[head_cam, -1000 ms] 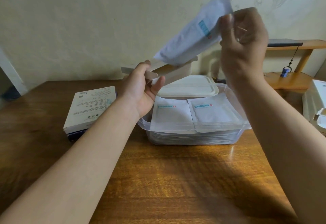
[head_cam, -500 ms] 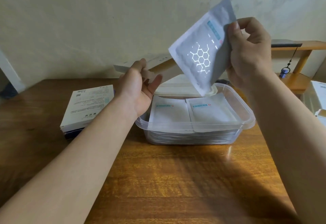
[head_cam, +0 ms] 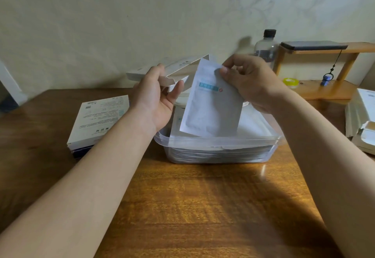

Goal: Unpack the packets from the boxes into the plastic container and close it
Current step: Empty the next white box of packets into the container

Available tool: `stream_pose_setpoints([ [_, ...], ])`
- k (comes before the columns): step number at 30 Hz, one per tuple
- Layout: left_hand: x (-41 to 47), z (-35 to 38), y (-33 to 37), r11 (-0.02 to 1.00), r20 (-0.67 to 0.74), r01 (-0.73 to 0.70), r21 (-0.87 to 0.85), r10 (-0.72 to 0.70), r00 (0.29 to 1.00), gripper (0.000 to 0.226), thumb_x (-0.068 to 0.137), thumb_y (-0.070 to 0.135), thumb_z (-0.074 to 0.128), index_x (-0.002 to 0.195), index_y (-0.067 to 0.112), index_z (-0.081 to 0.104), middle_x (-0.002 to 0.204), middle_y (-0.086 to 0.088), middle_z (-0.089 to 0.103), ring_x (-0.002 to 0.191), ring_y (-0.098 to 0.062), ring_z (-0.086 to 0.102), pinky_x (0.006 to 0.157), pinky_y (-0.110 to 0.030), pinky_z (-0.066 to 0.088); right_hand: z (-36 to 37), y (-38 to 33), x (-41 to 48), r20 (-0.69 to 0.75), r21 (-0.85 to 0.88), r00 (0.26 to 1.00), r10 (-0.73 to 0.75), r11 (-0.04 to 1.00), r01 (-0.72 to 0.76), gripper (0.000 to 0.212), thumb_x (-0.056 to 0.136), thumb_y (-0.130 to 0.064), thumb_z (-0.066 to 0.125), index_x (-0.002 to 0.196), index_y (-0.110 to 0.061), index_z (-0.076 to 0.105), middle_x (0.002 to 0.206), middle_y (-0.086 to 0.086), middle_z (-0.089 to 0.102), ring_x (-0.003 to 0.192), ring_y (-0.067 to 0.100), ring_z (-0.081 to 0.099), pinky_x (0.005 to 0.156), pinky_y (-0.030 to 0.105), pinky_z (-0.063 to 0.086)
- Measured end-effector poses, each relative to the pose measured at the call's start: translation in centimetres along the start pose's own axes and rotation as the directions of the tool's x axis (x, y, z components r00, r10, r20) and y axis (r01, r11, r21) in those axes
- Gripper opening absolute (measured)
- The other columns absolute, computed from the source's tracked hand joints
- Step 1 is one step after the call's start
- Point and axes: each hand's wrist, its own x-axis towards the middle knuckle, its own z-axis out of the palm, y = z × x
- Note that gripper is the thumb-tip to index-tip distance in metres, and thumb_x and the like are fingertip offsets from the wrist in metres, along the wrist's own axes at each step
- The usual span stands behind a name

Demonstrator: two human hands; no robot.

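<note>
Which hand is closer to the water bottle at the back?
Right. The right hand, pinching a packet, is just in front of the bottle and slightly to its left; the left hand, holding a box, is farther left.

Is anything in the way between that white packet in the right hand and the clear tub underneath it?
Nothing visible. The right hand pinches the packet by its top edge, right over the open plastic container. The left hand holds the box up and off to the left.

White packet (head_cam: 213, 107) tilted over full clear container (head_cam: 219, 142).
</note>
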Motion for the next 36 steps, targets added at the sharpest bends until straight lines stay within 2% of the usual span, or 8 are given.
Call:
stream_pose_setpoints([
  [5,-0.2,0.1,0.0,1.000,0.006,0.004,-0.009,-0.004,1.000,0.015,0.097,0.014,0.063,0.085,0.008,0.057,0.047,0.002,0.061,0.047,-0.008,0.064,0.050,-0.019,0.055,0.7,-0.3,-0.2,0.088,-0.012,0.995,0.039,0.999,-0.038,0.020,0.099,-0.019,0.060,0.080,-0.015,0.060,0.066,0.010,0.061,0.056,0.019,0.050,0.047,0.023,0.036],
  [9,-0.1,0.0,0.0,1.000,-0.015,-0.005,-0.008,0.005,1.000,0.017,0.096,0.015,0.065,0.083,0.007,0.057,0.048,0.002,0.059,0.045,-0.008,0.062,0.051,-0.020,0.056,0.5,-0.6,-0.5,0.198,-0.196,0.975,0.103,0.978,-0.064,0.008,0.098,-0.019,0.061,0.102,-0.016,0.066,0.080,0.008,0.066,0.061,0.023,0.065,0.049,0.038,0.057],
  [13,-0.1,0.0,-0.1,0.999,-0.044,-0.028,-0.015,0.028,0.999,0.018,0.096,0.013,0.064,0.082,0.006,0.055,0.061,-0.002,0.056,0.041,-0.007,0.060,0.051,-0.021,0.056,0.3,-1.2,-0.6,0.295,-0.466,0.930,0.221,0.883,-0.062,0.033,0.090,-0.023,0.070,0.122,-0.026,0.063,0.101,0.005,0.068,0.071,0.031,0.072,0.055,0.042,0.061],
  [16,0.0,0.0,-0.1,0.999,-0.056,-0.037,-0.026,0.035,0.998,0.017,0.096,0.012,0.063,0.082,0.005,0.055,0.047,0.001,0.056,0.039,-0.007,0.057,0.051,-0.021,0.056,0.5,-1.3,-0.8,0.332,-0.525,0.905,0.267,0.849,-0.058,0.053,0.087,-0.024,0.075,0.136,-0.029,0.055,0.111,0.000,0.065,0.072,0.025,0.071,0.053,0.030,0.058],
  [20,0.2,0.0,-0.1,0.999,-0.054,-0.042,-0.026,0.040,0.998,0.016,0.098,0.014,0.063,0.087,0.005,0.055,0.057,-0.002,0.059,0.041,-0.006,0.060,0.050,-0.021,0.056,0.7,-1.4,-0.8,0.372,-0.609,0.871,0.320,0.792,-0.031,0.079,0.083,-0.030,0.079,0.150,-0.031,0.037,0.127,-0.003,0.060,0.077,0.021,0.073,0.073,0.036,0.062],
  [23,0.3,-0.1,-0.2,0.999,-0.041,-0.033,-0.022,0.032,0.999,0.014,0.097,0.016,0.064,0.099,0.004,0.057,0.082,-0.007,0.059,0.046,-0.009,0.065,0.051,-0.021,0.056,1.1,-1.5,-0.9,0.418,-0.739,0.842,0.342,0.667,0.096,0.089,0.080,-0.043,0.078,0.154,-0.035,0.029,0.136,-0.005,0.056,0.101,0.019,0.069,0.095,0.040,0.053],
  [26,0.4,-0.2,-0.3,0.999,-0.039,-0.041,-0.027,0.040,0.998,0.015,0.097,0.016,0.064,0.103,0.004,0.057,0.083,-0.007,0.057,0.046,-0.010,0.065,0.051,-0.021,0.056,1.3,-2.0,-1.2,0.450,-0.795,0.820,0.353,0.576,0.189,0.091,0.080,-0.050,0.076,0.155,-0.034,0.026,0.150,-0.007,0.045,0.132,0.020,0.047,0.112,0.040,0.036],
  [36,0.6,-0.2,-0.3,1.000,-0.022,-0.025,-0.016,0.025,0.999,0.011,0.096,0.015,0.065,0.102,0.005,0.061,0.087,-0.010,0.065,0.057,-0.013,0.068,0.052,-0.023,0.056,2.1,-3.0,-1.8,0.551,-0.820,0.661,0.509,0.478,0.315,0.093,0.076,-0.076,0.056,0.155,-0.043,0.019,0.162,-0.009,0.025,0.146,0.020,0.027,0.121,0.045,0.021],
])
